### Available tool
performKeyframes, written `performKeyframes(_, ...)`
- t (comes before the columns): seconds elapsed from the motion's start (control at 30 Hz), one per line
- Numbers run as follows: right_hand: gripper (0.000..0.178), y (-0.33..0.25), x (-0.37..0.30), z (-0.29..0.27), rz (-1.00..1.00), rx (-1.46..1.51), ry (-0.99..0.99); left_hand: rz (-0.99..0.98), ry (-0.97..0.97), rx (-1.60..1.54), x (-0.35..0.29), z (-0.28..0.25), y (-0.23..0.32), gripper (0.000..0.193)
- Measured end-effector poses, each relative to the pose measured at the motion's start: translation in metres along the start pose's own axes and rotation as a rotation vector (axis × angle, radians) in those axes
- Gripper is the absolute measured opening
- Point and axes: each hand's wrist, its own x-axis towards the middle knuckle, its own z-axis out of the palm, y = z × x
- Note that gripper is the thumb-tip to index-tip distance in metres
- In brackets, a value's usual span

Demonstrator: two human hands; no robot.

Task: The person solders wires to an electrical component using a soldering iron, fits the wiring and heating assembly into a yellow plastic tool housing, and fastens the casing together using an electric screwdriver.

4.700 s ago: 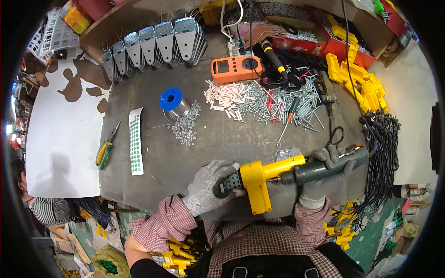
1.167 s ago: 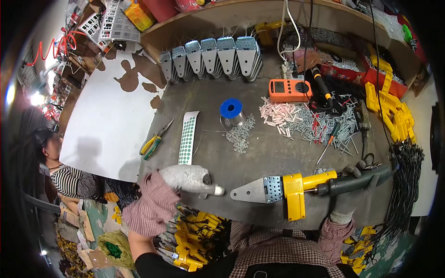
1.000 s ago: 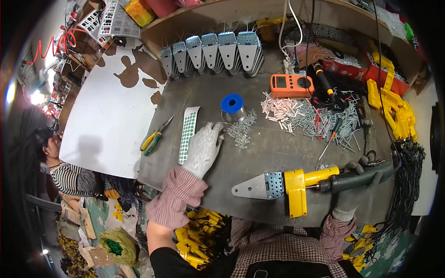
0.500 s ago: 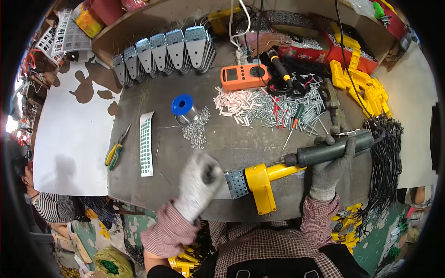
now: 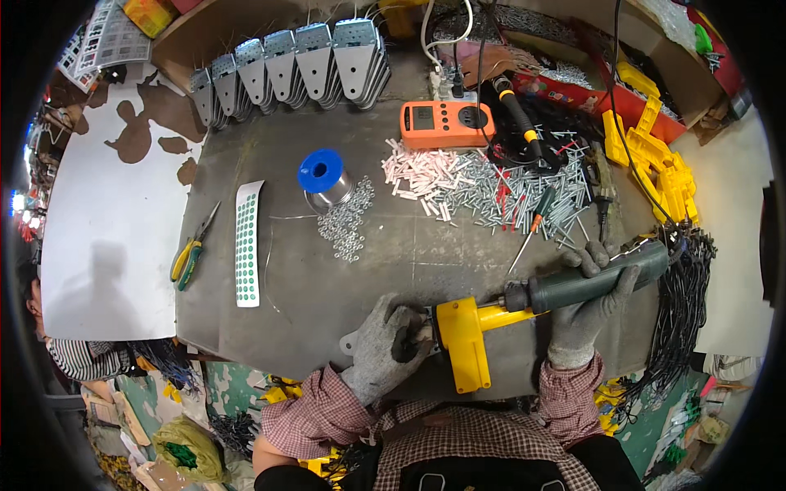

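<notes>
1. Here, the left hand (image 5: 386,348), in a grey glove, was curled around a grey metal plate (image 5: 347,343); the plate's rounded end poked out past the glove, and most of the rest was hidden.
2. The right hand (image 5: 580,321), gloved too, grasped the barrel of a dark power screwdriver (image 5: 602,283) from below, its nose pointing left.
3. Between the hands sat a yellow plastic casing (image 5: 464,348), just beside the left fingertips, near the desk's front edge. The driver's bit reached to it, though whether it met a screw could not be told.
4. Beyond the hands, on the dark grey desk (image 5: 344,282), a heap of small nuts (image 5: 347,236) lay against a blue-flanged spool of wire (image 5: 320,170).
5. To the left were a white strip with green dots (image 5: 247,245) and green-and-yellow pliers (image 5: 187,260), jaws pointing away from the person.
6. Further back, pale pink sleeves (image 5: 417,173) ran into a pile of long screws (image 5: 471,196), where a hand screwdriver (image 5: 542,209) rested. An orange meter (image 5: 447,125) lay just behind.
7. Six stacks of tapered metal plates (image 5: 354,69) stood at the back left; yellow casings (image 5: 655,164) and black cables (image 5: 684,286) filled the right side.
</notes>
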Motion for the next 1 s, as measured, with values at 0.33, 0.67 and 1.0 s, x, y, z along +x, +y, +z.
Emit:
performKeyframes(0.33,0.045,0.008,-0.002,0.010,0.029,-0.168,0.175,0.121,-0.035,-0.086,0.017,-0.011,-0.003,0.018)
performKeyframes(0.67,0.049,0.009,-0.009,-0.019,-0.039,-0.147,-0.041,0.142,-0.031,-0.189,0.015,-0.008,0.009,0.009)
performKeyframes(1.0,0.035,-0.125,0.004,0.033,0.265,-0.651,0.136,0.071,-0.082,0.017,-0.039,-0.019,0.017,0.037)
